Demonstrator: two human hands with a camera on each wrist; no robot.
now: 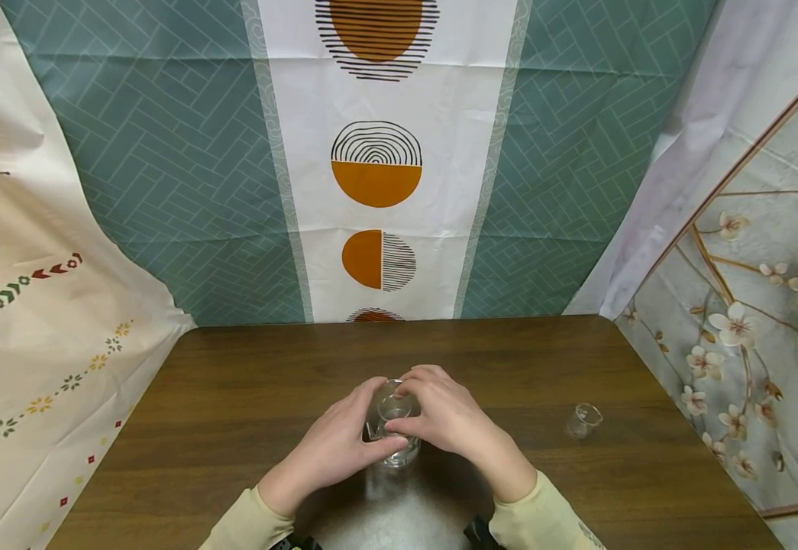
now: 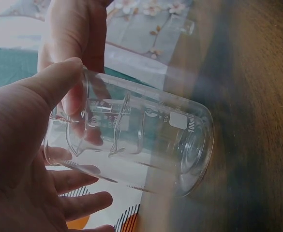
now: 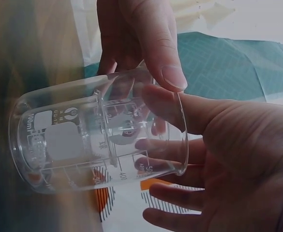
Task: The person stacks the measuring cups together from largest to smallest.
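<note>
A large clear glass beaker (image 1: 402, 458) with white graduations stands on the table in front of me. My left hand (image 1: 333, 443) grips its upper part, thumb at the near side of the rim. Inside sits a beaker (image 3: 64, 140) marked 100 ml, low toward the base. Above that one, a smaller beaker (image 3: 126, 128) is within the large beaker's mouth. My right hand (image 1: 443, 412) pinches this smaller beaker near its rim, with its thumb reaching inside the large beaker. Its other fingers are spread around the far side in the right wrist view.
A small empty glass beaker (image 1: 585, 421) stands apart at the right of the brown wooden table (image 1: 247, 397). Behind the table hangs a teal and white curtain (image 1: 199, 191). Patterned cloths border the left and right sides.
</note>
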